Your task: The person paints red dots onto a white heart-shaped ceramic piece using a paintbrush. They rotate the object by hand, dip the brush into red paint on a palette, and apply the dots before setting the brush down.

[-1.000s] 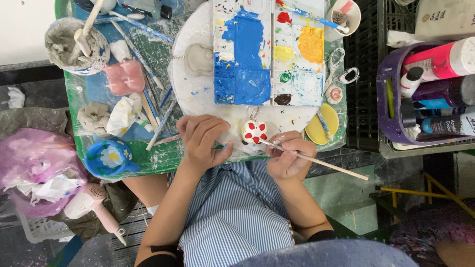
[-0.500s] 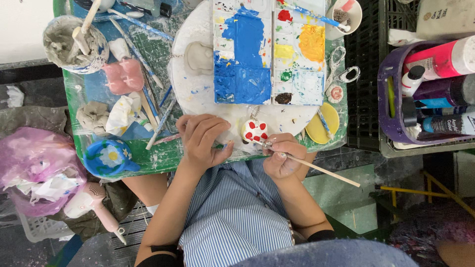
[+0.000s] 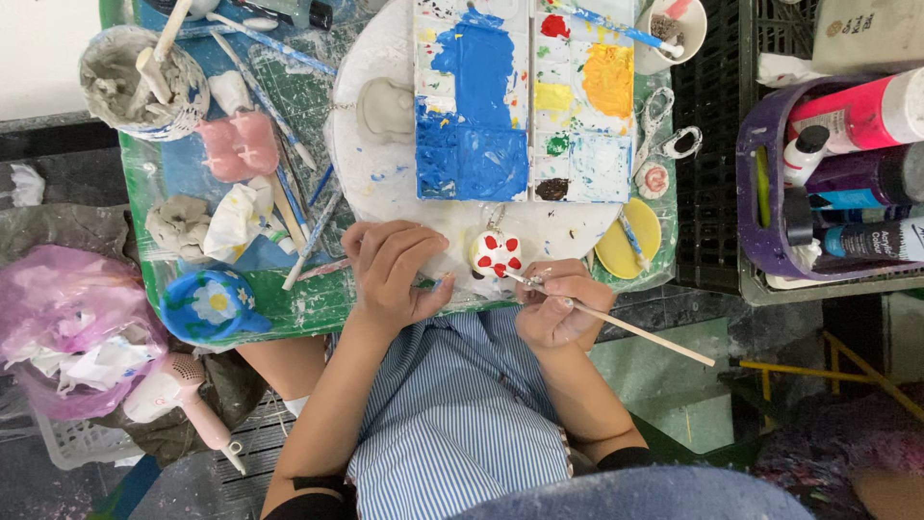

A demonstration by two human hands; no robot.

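One green surface point(image 3: 318, 299) carries the work, and on it lies one round white board point(image 3: 371, 178) with two paint palettes side by side: the left palette point(image 3: 472, 106) is filled mostly with blue, the right palette point(image 3: 582, 96) holds yellow, orange, red, green and pale blue patches. To the right stands one purple basket point(image 3: 760, 231) holding several paint bottles, among them a pink one, a purple one and a black one. At the far left one grey pot point(image 3: 144, 82) holds a few sticks. One blue dish with a white flower point(image 3: 207, 308) sits at the near left edge, beside one pink hair dryer point(image 3: 178, 390) lower down. One small white ornament with red dots point(image 3: 495, 253) rests on the board just in front of the hands. The left hand point(image 3: 390, 274) lies curled beside it, holding nothing I can make out. The right hand point(image 3: 558, 303) pinches one thin paintbrush point(image 3: 626, 327), its tip touching the ornament.
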